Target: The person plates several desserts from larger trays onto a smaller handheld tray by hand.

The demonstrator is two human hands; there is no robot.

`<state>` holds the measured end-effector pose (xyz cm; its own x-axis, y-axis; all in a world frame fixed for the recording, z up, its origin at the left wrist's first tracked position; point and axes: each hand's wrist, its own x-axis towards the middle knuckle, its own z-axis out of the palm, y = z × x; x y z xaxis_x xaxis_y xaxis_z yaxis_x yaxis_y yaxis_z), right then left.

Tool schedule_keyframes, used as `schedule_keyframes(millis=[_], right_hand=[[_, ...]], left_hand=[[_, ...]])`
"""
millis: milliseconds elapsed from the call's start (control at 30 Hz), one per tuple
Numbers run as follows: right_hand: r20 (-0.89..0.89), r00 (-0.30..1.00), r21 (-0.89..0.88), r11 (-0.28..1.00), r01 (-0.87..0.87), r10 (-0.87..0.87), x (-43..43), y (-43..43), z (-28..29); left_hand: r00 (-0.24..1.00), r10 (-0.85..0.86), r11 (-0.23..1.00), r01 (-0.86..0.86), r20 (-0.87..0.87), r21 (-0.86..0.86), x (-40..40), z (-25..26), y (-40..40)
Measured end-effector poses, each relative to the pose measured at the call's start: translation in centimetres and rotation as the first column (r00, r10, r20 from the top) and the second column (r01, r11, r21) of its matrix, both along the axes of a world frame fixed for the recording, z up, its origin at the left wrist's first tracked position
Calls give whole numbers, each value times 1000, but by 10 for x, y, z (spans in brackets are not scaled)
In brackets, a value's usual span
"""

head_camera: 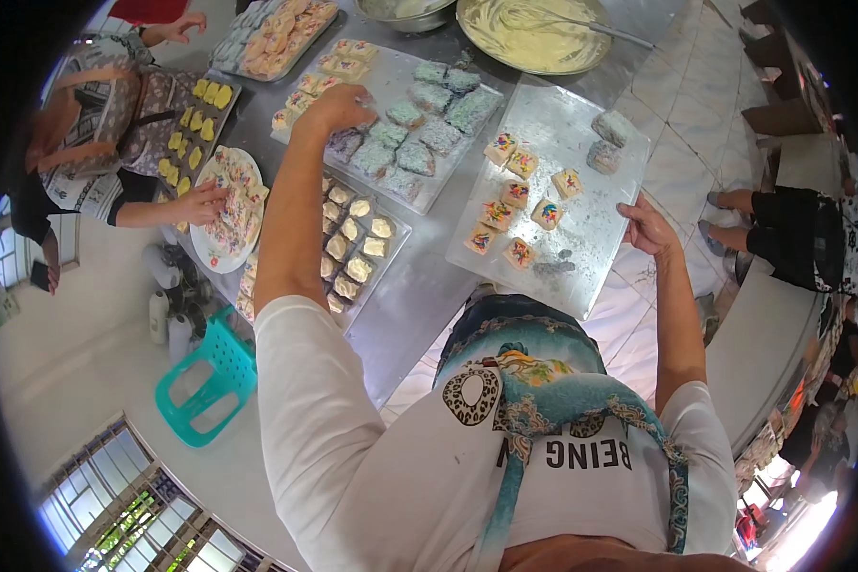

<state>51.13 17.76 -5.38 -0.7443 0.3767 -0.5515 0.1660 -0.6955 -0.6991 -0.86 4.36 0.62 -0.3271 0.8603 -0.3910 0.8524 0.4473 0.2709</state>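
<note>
My right hand (pixel 651 225) grips the edge of a metal baking sheet (pixel 465 243), which overhangs the table's edge. Sprinkle-topped cake squares (pixel 518 193) and a pair of coated cake squares (pixel 604 156) lie on that sheet. Reaching over a second metal sheet (pixel 497 96), my left hand (pixel 343 107) is among its pieces; whether its fingers hold one cannot be told. That sheet carries rows of pale green and purplish coated cake squares (pixel 415 157), and sprinkle-topped squares (pixel 307 91) along its far left side.
Around the metal table (pixel 429 286) are a tray of cream-topped cakes (pixel 357 268), a plate of sprinkled pieces (pixel 218 261), a batter bowl with a whisk (pixel 533 61) and a full tray (pixel 279 43). A co-worker's hand (pixel 204 204) touches the plate. A teal plastic chair (pixel 207 379) stands at left.
</note>
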Motion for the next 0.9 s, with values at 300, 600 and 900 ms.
schedule_keyframes(millis=[300,600,900], right_hand=[[-13,1000,-15,1000,0,0,-2,-1,6],[-13,1000,-2,1000,13,-13,-1,0,1],[-29,999,-25,1000,15,-16,4,3,-3]], left_hand=[[957,-103,979,145,-271,141,55,-21,18],[962,-55,998,61,-267,15,68,-17,22],[961,-24,986,68,-276,152,74,-9,27]])
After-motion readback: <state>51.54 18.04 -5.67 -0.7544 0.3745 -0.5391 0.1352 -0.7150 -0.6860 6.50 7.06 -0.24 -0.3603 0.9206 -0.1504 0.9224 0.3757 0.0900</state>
